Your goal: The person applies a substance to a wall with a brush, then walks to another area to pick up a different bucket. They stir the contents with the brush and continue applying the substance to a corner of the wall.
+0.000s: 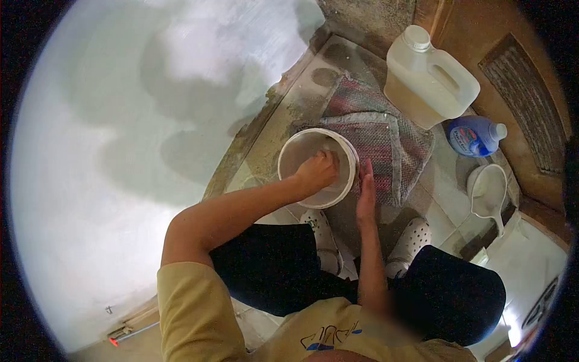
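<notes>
I have the bucket [297, 158] mid-frame: round, white, pale inside, mouth up. Left hand [318, 172] is inside, fingers curled; can't tell if they grip anything. Right hand [365, 194] is open, fingers straight along the bucket's right side. Left hand covers part of the interior; contents unclear. Outer wall mostly hidden from me.

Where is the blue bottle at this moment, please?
In the head view, the blue bottle is at the right, between the large jug and the white dipper.
</notes>
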A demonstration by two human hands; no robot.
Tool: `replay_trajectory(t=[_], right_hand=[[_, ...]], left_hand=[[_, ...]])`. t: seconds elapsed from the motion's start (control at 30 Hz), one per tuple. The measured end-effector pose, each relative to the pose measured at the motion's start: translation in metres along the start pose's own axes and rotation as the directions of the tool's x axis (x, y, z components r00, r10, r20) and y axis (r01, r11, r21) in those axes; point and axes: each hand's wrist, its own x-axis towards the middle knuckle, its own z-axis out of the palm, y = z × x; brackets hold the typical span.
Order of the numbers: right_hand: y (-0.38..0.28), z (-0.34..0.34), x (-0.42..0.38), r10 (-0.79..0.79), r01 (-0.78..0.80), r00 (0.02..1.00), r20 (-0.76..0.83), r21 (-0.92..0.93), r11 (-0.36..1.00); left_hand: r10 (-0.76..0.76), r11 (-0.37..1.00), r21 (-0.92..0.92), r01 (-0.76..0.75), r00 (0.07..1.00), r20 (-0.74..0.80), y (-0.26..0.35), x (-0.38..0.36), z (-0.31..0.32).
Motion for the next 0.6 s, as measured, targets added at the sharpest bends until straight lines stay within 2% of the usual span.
replay_trajectory(t=[0.07,0.1,0.17,0.2,0.27,0.4,0.47,0.6], right_hand=[[0.000,0.001,-0.001,0.010,-0.010,1.000,-0.003,0.020,1.000],[0.001,0.001,-0.001,0.010,-0.010,1.000,0.003,0.017,1.000],[0.003,0.002,-0.001,0.014,-0.013,1.000,-0.016,0.024,1.000],[0.003,0.002,0.000,0.014,-0.013,1.000,-0.012,0.021,1.000],[0.005,0.002,-0.001,0.036,-0.036,0.999,-0.032,0.029,0.999],[0.005,0.002,-0.003,0.039,-0.039,0.999,-0.031,-0.022,0.999],[0.005,0.002,-0.002,0.002,-0.003,0.999,-0.034,-0.010,1.000],[0.007,-0.002,-0.002,-0.021,0.021,0.998,-0.060,0.003,1.000]], left_hand=[[-0.143,0.978,-0.162,0.132,0.988,-0.058,0.005,0.001,0.012],[-0.149,0.977,-0.163,0.138,0.987,-0.059,0.005,0.000,0.015],[-0.056,0.997,-0.055,0.045,0.976,-0.213,0.001,-0.003,0.020],[-0.061,0.997,-0.057,0.050,0.975,-0.214,-0.002,-0.004,0.027],[0.085,0.994,-0.050,-0.102,0.959,-0.272,-0.007,-0.007,0.040],[0.082,0.982,-0.144,-0.118,0.969,-0.233,-0.014,-0.015,0.034],[0.103,0.963,-0.234,-0.131,0.986,-0.129,-0.021,-0.019,0.022],[0.159,0.966,-0.190,-0.177,0.982,-0.105,-0.033,-0.024,-0.005]])
